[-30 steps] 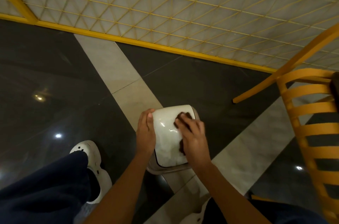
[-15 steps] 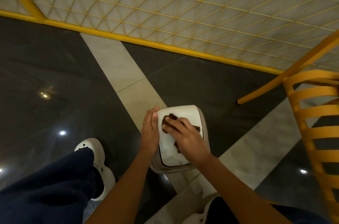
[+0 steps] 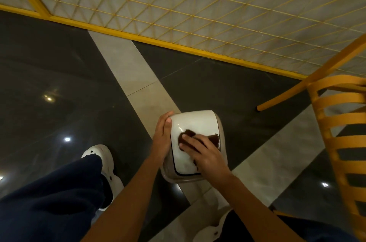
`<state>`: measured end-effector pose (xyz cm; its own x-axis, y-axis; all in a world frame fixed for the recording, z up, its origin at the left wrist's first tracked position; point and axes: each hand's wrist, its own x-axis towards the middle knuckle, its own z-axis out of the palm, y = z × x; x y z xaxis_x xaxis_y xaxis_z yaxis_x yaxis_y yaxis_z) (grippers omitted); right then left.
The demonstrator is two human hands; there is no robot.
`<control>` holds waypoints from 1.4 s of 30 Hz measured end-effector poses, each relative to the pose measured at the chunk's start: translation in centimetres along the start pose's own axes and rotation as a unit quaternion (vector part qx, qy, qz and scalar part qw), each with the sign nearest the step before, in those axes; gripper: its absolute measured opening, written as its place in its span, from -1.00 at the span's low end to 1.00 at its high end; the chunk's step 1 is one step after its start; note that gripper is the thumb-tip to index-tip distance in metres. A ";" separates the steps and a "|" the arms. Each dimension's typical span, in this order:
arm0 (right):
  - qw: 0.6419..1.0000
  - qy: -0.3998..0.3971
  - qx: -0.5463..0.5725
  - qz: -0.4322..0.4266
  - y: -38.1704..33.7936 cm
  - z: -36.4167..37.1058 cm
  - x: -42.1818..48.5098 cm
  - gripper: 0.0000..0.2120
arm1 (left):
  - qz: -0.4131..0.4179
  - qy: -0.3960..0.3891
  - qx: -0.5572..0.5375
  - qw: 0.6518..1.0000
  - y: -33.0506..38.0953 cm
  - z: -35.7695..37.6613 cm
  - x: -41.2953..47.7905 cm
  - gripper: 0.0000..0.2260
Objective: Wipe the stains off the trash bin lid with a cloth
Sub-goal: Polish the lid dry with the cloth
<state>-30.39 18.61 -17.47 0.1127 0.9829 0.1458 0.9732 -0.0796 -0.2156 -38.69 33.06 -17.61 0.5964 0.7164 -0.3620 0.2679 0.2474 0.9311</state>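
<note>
A small bin stands on the floor between my feet, its white glossy lid facing up inside a beige rim. My right hand lies flat on the lid's near half and presses a dark brown cloth against it; the cloth shows past my fingers on both sides. My left hand grips the lid's left edge, thumb on top. Most of the cloth is hidden under my palm.
A yellow slatted chair stands close on the right, one leg reaching toward the bin. A yellow-framed mesh panel runs along the far side. My white shoes rest on the dark glossy floor at left and below the bin.
My right hand has slid the cloth from the lid's far right toward its left and then back to the near middle. The left hand has kept its hold on the edge.
</note>
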 end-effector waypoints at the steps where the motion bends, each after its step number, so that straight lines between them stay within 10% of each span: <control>1: 1.000 0.007 0.005 0.020 -0.4 -0.1 0.6 -0.05 | -0.001 0.001 0.000 1.000 0.0 0.0 0.0 -0.77; 10: 0.986 -0.060 -0.077 -0.135 0.1 0.2 -1.6 -0.23 | -0.003 -0.018 -0.012 1.000 0.2 0.0 -0.3 -0.73; 15: 0.998 0.030 0.022 0.057 0.5 -0.1 -0.3 -0.07 | -0.010 0.001 -0.017 1.000 0.2 0.1 -0.1 -0.75; 21: 0.999 0.018 -0.005 -0.037 -0.5 0.5 -1.1 -0.16 | 0.003 -0.003 -0.009 1.000 0.0 0.0 -0.1 -0.77; 27: 0.927 0.196 0.126 0.295 -1.4 0.5 -1.5 -0.59 | -0.002 -0.002 -0.018 1.000 0.4 0.2 -0.4 -0.76; 32: 0.985 0.103 0.060 0.126 -2.8 1.6 -1.3 -0.33 | -0.012 -0.001 -0.019 1.000 0.1 0.2 -0.2 -0.77; 38: 0.831 0.260 0.183 0.457 -2.6 0.6 -1.1 -0.63 | -0.006 -0.003 -0.003 1.000 0.1 0.2 -0.3 -0.72; 42: 0.949 0.179 0.089 0.245 -3.6 1.4 -0.4 -0.64 | -0.007 0.001 -0.022 1.000 0.1 0.3 -0.2 -0.76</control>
<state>-34.26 18.72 -18.07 0.6345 0.7135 0.2972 0.7406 -0.4512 -0.4979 -38.59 32.77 -17.47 0.5909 0.7142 -0.3753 0.2434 0.2856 0.9269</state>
